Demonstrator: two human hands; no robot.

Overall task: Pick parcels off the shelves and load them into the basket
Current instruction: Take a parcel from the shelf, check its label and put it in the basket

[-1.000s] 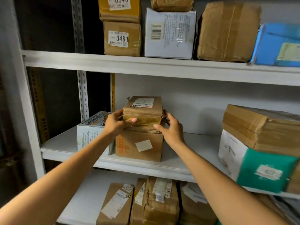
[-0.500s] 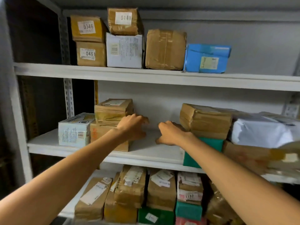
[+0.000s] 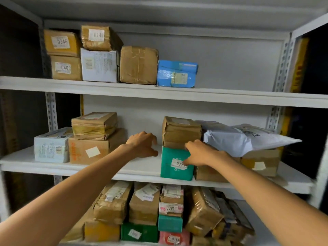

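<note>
While the left hand [image 3: 142, 144] hangs loosely curled, empty, the right hand [image 3: 200, 154] touches a smooth green box [image 3: 168, 173] — label end outward, grip unclear.

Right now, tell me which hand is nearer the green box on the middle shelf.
Right. The right hand is in front of the upper right of the green box, overlapping its label; the left hand hovers over the shelf left of it, not touching.

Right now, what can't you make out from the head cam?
All head view.
The basket: outside the frame.
The label on the green box: last digits covered by the right hand.
That hand's grip: fingertips hidden behind its own knuckles.
The lowest parcels: cut off by the bottom edge.
</note>
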